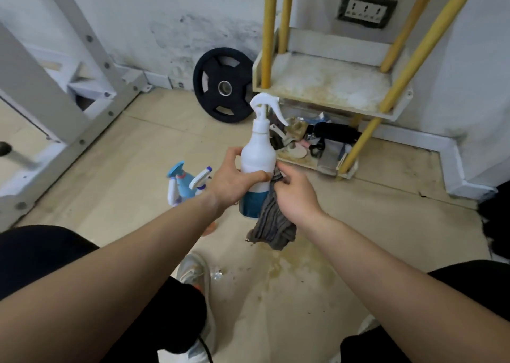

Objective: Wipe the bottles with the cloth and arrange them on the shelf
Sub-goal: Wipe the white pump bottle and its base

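Note:
My left hand (pixel 230 180) grips a white spray bottle (pixel 259 152) with a blue lower part, held upright above the floor. Against the bottle's right side my right hand (pixel 296 194) holds a grey cloth (pixel 271 224), most of which hangs down below the hand. On the floor to the left stand more spray bottles (pixel 185 183), blue and white, partly hidden by my left wrist. The shelf (pixel 325 86), a white rack with yellow posts, stands just behind the held bottle; its upper tier is bare and stained.
The shelf's bottom tier (pixel 309 144) holds cluttered small items. A black weight plate (pixel 222 85) leans on the wall left of the shelf. A white metal frame (pixel 69 81) fills the left side. The floor by my shoe (pixel 196 277) is wet and stained.

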